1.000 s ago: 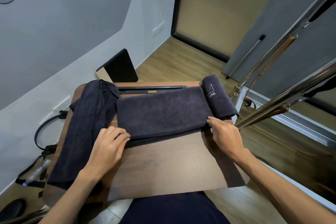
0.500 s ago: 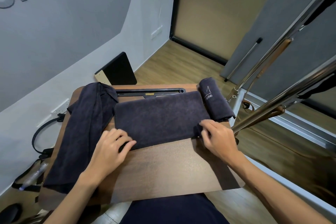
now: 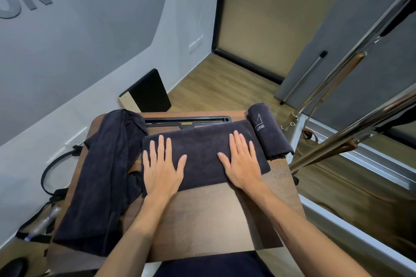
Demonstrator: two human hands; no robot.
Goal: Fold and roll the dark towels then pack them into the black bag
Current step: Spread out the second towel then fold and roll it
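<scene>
Towels lie across the wooden table (image 3: pixel 202 220): at the left a loose dark towel (image 3: pixel 101 182) drapes over its edge; beside it the folded towel (image 3: pixel 202 148) lies flat mid-table, the left hand (image 3: pixel 161 168) and then the right hand (image 3: pixel 242 164) pressing on it with straight, spread fingers, grasping nothing; the rolled towel (image 3: pixel 269 132) touches its right end.

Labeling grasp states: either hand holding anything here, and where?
Nothing is held. Left hand and right hand lie flat, fingers straight, pressing the top of the folded towel.
</scene>
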